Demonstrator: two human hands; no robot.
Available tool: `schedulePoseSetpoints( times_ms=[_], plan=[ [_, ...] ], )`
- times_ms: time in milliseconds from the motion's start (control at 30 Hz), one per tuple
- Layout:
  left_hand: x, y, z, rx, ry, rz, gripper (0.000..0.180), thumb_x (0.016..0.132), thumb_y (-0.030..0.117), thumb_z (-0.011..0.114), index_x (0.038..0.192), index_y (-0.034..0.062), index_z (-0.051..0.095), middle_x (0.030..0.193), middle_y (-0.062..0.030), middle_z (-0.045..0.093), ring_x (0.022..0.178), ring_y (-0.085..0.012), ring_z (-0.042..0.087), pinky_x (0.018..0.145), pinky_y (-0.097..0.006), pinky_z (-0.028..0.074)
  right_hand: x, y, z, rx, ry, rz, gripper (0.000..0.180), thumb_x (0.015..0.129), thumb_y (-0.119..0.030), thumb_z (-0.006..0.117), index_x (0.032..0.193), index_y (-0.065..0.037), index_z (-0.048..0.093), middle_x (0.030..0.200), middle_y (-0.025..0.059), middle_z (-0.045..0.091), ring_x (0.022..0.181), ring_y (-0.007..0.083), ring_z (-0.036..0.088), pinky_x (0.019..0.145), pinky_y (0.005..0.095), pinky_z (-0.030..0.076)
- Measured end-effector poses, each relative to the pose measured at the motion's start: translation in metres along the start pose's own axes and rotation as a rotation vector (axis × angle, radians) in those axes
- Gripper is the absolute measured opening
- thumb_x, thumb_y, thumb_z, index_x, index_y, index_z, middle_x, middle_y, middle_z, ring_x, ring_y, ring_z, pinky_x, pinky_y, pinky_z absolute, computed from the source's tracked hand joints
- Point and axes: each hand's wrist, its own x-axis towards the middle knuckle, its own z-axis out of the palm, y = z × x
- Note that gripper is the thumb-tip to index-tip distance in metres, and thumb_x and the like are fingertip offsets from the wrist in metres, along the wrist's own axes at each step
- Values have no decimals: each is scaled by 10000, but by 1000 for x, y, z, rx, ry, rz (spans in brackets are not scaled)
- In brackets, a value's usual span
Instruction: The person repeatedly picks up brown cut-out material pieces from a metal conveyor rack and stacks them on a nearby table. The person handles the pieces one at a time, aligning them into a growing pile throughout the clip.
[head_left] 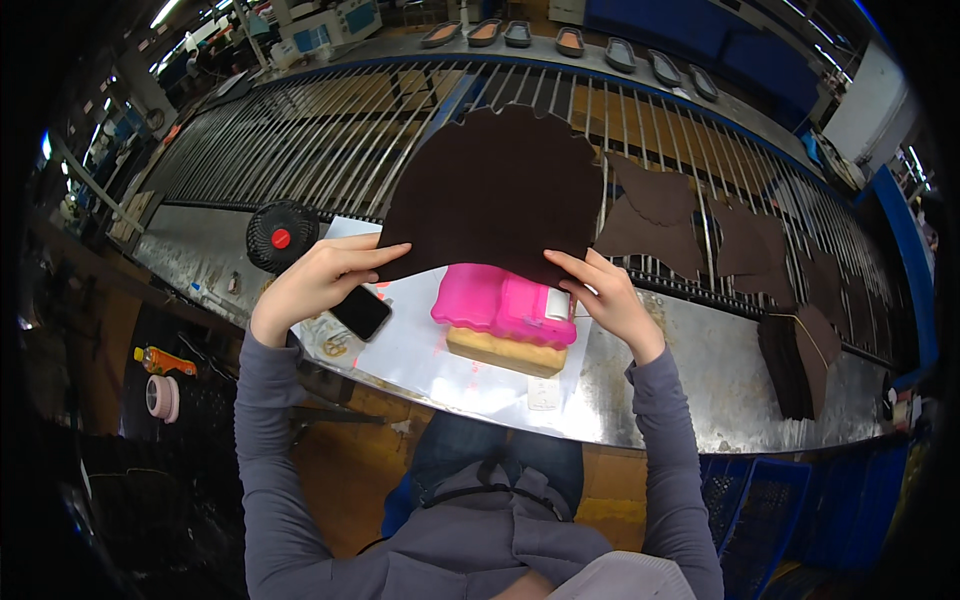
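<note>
A dark brown flat piece of material [495,190] with a notched, scalloped edge is held up over the worktable. My left hand [325,275] pinches its lower left corner between thumb and fingers. At its lower right corner, my right hand [612,300] grips it the same way. Just below the piece, partly covered by it, stands a bright pink plastic holder [480,300] on a tan block [505,350]. Both rest on a white sheet [400,355]. A black phone [362,313] lies near my left wrist.
Beyond the metal table runs a roller conveyor [290,140] carrying more brown cut pieces [655,235] at right. A dark stack [785,365] sits at the table's right end. A small black fan [262,238] stands left. Several sole-shaped items [620,54] line the back ledge. Blue crates [760,515] are below right.
</note>
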Motion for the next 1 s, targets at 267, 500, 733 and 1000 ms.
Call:
schedulePoseSetpoints(
  times_ms=[267, 500, 733, 1000],
  plan=[
    [27, -11, 30, -9, 42, 135, 512, 800, -76, 637, 1298, 42, 609, 1071, -180, 652, 890, -330, 646, 814, -367, 506, -37, 16, -6, -156, 130, -44, 505, 837, 45, 661, 1309, -132, 621, 1057, 133, 653, 893, 301, 660, 733, 357, 537],
    [58, -8, 54, 125, 21, 296, 530, 781, -83, 595, 1290, 60, 626, 1063, -145, 647, 968, -342, 611, 845, -401, 493, -81, 38, 0, -229, 236, 38, 444, 830, 53, 697, 1250, -85, 660, 1189, 161, 654, 1017, 299, 679, 791, 331, 548],
    [83, 15, 63, 138, -62, 339, 570, 738, -105, 557, 1277, 64, 639, 1132, -143, 659, 973, -328, 611, 849, -391, 498, -113, 53, 14, -138, 343, 150, 431, 837, 52, 684, 1240, -102, 669, 1149, 168, 666, 956, 314, 688, 761, 360, 566],
    [112, 23, 83, 177, -124, 424, 645, 679, -125, 536, 1278, 85, 648, 1303, -155, 623, 1111, -356, 611, 920, -404, 502, -148, 65, 13, -173, 444, 185, 445, 835, 76, 688, 1253, -75, 663, 1188, 157, 654, 968, 255, 664, 732, 312, 561]
  ],
)
